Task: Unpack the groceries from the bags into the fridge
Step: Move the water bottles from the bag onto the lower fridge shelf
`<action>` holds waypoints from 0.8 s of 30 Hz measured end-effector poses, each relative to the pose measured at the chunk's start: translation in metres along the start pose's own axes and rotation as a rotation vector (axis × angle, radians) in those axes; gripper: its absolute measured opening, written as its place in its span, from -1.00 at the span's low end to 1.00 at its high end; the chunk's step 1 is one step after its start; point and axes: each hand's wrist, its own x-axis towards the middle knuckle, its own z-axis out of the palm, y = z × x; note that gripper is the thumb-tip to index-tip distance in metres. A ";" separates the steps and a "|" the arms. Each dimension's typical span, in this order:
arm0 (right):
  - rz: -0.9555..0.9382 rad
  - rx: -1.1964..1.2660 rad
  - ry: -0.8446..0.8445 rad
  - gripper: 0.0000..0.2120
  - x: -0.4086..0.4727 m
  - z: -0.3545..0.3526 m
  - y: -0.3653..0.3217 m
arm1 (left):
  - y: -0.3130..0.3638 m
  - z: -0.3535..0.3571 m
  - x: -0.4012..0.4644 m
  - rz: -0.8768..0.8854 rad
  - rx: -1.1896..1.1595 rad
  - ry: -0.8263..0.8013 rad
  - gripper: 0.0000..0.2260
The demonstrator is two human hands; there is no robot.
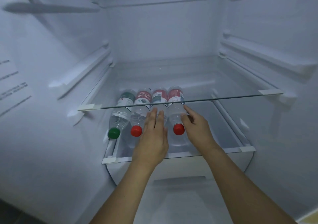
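Several clear water bottles lie side by side on the lower glass shelf (223, 150) of the open fridge, caps toward me. The leftmost bottle (120, 118) has a green cap; the one beside it (137, 118) has a red cap. My left hand (153, 137) lies flat with straight fingers on the third bottle (159, 96) and hides its cap. My right hand (196, 125) touches the right side of the rightmost red-capped bottle (175, 113), thumb against its shoulder, forefinger stretched along it.
An upper glass shelf (215, 86) crosses above the bottles, its front edge running over their labels. A white drawer (180, 168) sits below the lower shelf. The fridge's side walls carry shelf rails (86, 72). The right half of the lower shelf holds nothing.
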 end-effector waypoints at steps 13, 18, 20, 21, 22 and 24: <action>0.018 -0.189 -0.047 -0.59 -0.026 0.000 -0.013 | 0.005 -0.010 -0.005 0.039 -0.047 0.043 -0.58; -0.062 -0.372 -0.156 -0.67 -0.059 -0.006 -0.026 | 0.019 -0.030 -0.027 0.044 0.030 0.088 -0.59; -0.091 -0.477 -0.215 -0.63 -0.070 -0.008 -0.033 | 0.025 -0.040 -0.035 0.049 0.094 0.107 -0.59; -0.105 -0.520 -0.233 -0.61 -0.076 -0.010 -0.037 | 0.029 -0.046 -0.039 0.042 0.122 0.109 -0.58; -0.122 -0.568 -0.248 -0.60 -0.081 -0.012 -0.042 | 0.034 -0.052 -0.044 0.028 0.144 0.109 -0.57; -0.167 -0.682 -0.276 -0.59 -0.092 -0.017 -0.052 | 0.042 -0.062 -0.055 -0.006 0.181 0.115 -0.54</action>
